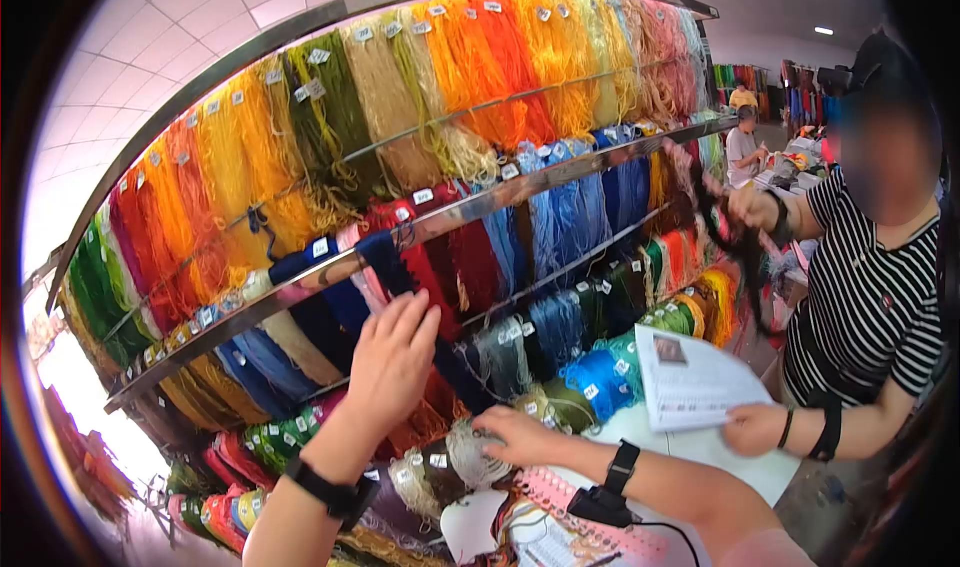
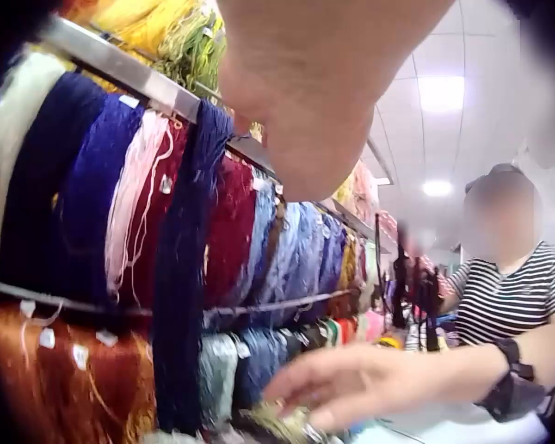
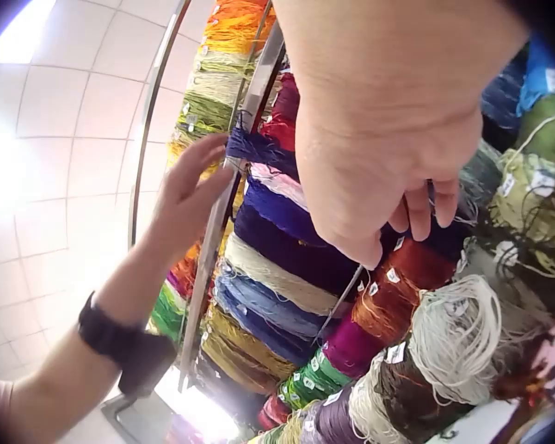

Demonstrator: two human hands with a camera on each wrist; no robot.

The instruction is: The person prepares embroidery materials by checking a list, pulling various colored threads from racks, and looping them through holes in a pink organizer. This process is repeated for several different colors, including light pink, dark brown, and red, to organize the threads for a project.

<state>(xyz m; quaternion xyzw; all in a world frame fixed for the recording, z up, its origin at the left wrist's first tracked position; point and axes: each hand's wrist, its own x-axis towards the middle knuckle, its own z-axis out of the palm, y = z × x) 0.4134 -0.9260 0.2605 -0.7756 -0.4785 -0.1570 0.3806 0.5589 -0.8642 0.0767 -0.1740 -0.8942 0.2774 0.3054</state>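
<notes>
A long navy skein of thread (image 2: 183,268) hangs over the metal rail of a thread rack, in front of other skeins. In the head view, my left hand (image 1: 398,352) is raised beside it, fingers extended. The right wrist view puts that hand's fingertips right at the top of the skein (image 3: 259,148), by the rail. My right hand (image 1: 522,435) is lower, close to the skein's bottom end, with fingers loosely bent. Near its fingertips is a pale grey-white skein (image 1: 472,455). In the left wrist view, my right hand (image 2: 356,384) has nothing gripped in its fingers.
Tagged skeins of many colours fill the rack's tiers, with orange skeins (image 1: 490,57) on top. To the right, a person in a striped shirt (image 1: 860,287) holds a printed sheet (image 1: 690,382) and dark strands. A pink-edged thread card (image 1: 570,507) lies below my right forearm.
</notes>
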